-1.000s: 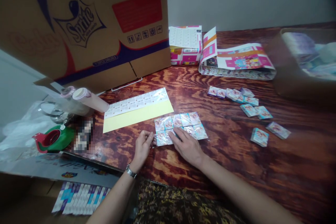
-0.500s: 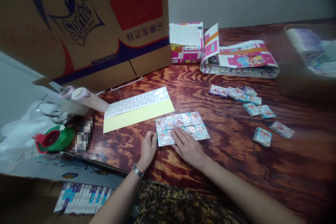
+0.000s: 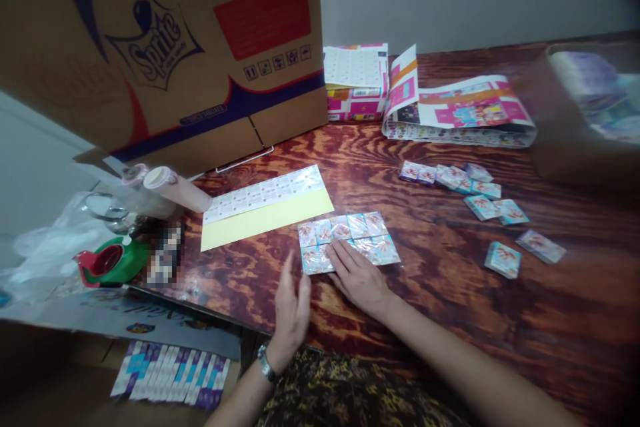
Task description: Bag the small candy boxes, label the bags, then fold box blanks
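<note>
A flat pack of small printed boxes in clear film point(image 3: 373, 227) lies on the wooden table, its boxes in two rows. My right hand point(image 3: 357, 280) rests flat on the pack's front part, fingers stretched out. Just left of the pack is my left hand point(image 3: 291, 300), raised a little, with thumb and fingers apart and nothing between them. Behind the pack lies a sheet of printed labels on yellow backing point(image 3: 270, 220), partly peeled bare. Several loose small boxes point(image 3: 503, 259) are scattered to the right.
A large cardboard carton point(image 3: 215, 47) stands at the back left. Near it are a pink-lidded bottle point(image 3: 180, 190) and a green and red tape dispenser point(image 3: 117, 263). Folded printed sheets point(image 3: 460, 107) lie at the back. An open box at lower left holds rows of small boxes point(image 3: 173, 373).
My left hand has let go of the pack's left edge, drawn back toward me and opened. My right hand stays on the pack. The view has shifted slightly.
</note>
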Demonstrator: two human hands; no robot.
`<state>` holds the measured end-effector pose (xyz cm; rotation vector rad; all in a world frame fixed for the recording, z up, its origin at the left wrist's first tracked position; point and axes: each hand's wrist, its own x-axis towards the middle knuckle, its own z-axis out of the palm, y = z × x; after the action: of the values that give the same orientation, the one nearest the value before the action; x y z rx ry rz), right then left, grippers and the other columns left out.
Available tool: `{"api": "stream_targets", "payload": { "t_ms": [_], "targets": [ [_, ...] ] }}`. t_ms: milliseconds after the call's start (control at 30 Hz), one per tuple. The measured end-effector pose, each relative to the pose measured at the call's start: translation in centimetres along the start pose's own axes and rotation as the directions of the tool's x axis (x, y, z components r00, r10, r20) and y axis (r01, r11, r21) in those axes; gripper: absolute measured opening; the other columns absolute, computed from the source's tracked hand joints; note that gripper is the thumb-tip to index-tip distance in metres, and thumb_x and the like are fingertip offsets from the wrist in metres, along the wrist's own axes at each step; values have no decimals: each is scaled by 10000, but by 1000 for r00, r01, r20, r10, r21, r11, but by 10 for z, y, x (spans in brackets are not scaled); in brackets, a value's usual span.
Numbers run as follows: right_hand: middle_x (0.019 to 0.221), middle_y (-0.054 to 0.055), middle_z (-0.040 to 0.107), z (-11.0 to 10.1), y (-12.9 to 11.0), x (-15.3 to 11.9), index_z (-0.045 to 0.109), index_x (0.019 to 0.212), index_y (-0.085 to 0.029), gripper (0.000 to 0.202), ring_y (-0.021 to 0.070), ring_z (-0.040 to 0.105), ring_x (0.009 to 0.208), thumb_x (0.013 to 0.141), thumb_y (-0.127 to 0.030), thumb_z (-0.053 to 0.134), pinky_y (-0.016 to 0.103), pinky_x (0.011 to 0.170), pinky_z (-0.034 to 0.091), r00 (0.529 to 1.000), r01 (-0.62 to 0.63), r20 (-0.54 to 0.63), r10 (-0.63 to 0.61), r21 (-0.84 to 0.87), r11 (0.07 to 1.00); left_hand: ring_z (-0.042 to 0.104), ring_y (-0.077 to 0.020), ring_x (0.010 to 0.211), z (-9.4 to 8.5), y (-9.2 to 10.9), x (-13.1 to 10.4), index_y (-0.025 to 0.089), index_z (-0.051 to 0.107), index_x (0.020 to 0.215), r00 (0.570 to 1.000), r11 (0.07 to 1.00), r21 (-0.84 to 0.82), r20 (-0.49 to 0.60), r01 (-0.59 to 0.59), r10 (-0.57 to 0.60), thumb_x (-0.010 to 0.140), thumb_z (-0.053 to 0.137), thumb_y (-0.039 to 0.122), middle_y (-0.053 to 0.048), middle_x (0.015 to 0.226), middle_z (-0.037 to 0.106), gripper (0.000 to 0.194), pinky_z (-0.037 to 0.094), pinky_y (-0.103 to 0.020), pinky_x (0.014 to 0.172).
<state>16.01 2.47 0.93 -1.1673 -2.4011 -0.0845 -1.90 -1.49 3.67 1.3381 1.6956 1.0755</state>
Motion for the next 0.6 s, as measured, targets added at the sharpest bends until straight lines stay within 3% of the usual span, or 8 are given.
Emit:
{"api": "stream_targets", "payload": {
  "t_ms": [100, 200, 300, 467, 600],
  "targets": [
    [1345, 159, 464, 1, 1, -1, 449, 1310, -66, 465, 263, 334, 1304, 883, -245, 493, 379, 1031, 400, 1000, 5, -5, -5, 18, 1000, 233, -212, 1357, 14, 0, -7, 215, 174, 1423, 990, 999, 34, 138, 1, -6, 882, 453, 382, -74, 1483, 237, 631, 195, -381, 1122],
    [1359, 165, 444, 2, 0, -3, 439, 1317, -57, 480, 270, 310, 1315, 885, -264, 478, 384, 1035, 383, 1000, -5, 21, 4, 25, 1000, 202, -215, 1366, 25, -13, -2, 175, 58, 1436, 985, 989, 144, 169, -9, -16, 898, 410, 394, -102, 1499, 161, 679, 202, -392, 1121],
    [1398, 146, 396, 0, -5, -3, 408, 1346, -93, 505, 287, 289, 1321, 887, -296, 459, 415, 1020, 375, 995, -31, 93, 28, 27, 999, 183, -216, 1371, 32, -30, 3, 163, 16, 1436, 985, 947, 303, 167, -102, 53, 923, 341, 358, -117, 1504, 125, 637, 239, -403, 1107],
    [1483, 72, 238, -8, -13, 11, 272, 1416, -161, 557, 278, 161, 1366, 901, -328, 402, 521, 1069, 223, 973, 33, 226, -43, 46, 998, 166, -243, 1374, 33, -41, 6, 203, 126, 1430, 919, 752, 529, 196, -394, 344, 927, 330, 244, -126, 1498, 160, 545, 254, -473, 1084],
    [1487, 90, 210, -17, 16, 9, 220, 1429, -144, 627, 253, 148, 1373, 893, -412, 407, 519, 1081, 174, 952, 41, 304, -44, 18, 999, 118, -277, 1380, 24, -35, 12, 162, 146, 1426, 855, 581, 643, 258, -499, 449, 906, 381, 205, -158, 1498, 123, 572, 243, -503, 1076]
  ]
}}
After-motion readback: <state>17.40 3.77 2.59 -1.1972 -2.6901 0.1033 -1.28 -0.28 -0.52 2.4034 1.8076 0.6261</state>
